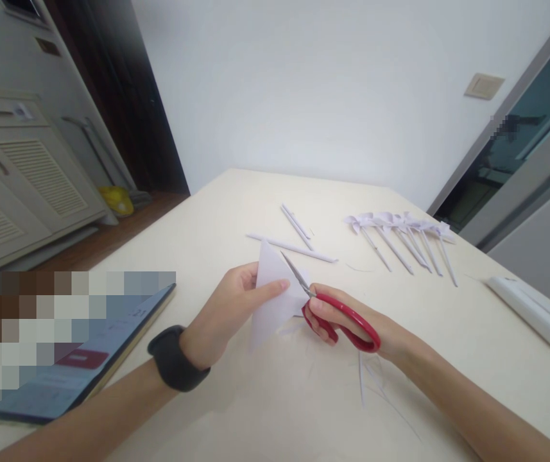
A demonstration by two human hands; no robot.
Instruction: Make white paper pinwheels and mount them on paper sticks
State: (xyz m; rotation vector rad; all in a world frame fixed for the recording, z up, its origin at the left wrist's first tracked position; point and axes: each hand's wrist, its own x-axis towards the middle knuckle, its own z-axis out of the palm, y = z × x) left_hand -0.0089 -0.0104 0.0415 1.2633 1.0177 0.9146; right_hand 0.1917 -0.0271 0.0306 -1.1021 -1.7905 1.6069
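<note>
My left hand (250,292) pinches a folded sheet of white paper (269,305), thumb on its front face, and holds it up over the table. A black band is around that wrist. In my right hand (325,314) is a pair of scissors (352,314) with red handles and metal blades. The blades point up and left at the paper's right edge; whether they are cutting into it I cannot tell. Just beyond the paper lie rolled white paper sticks (298,248). Several paper pinwheels (400,224) on sticks lie in a row farther right.
A tablet-like device (111,350), partly blurred out, lies at the left edge of the table (217,205). Thin paper scraps (362,382) are scattered near my right forearm. A long white object (534,314) lies at the right edge. A wall stands behind the table.
</note>
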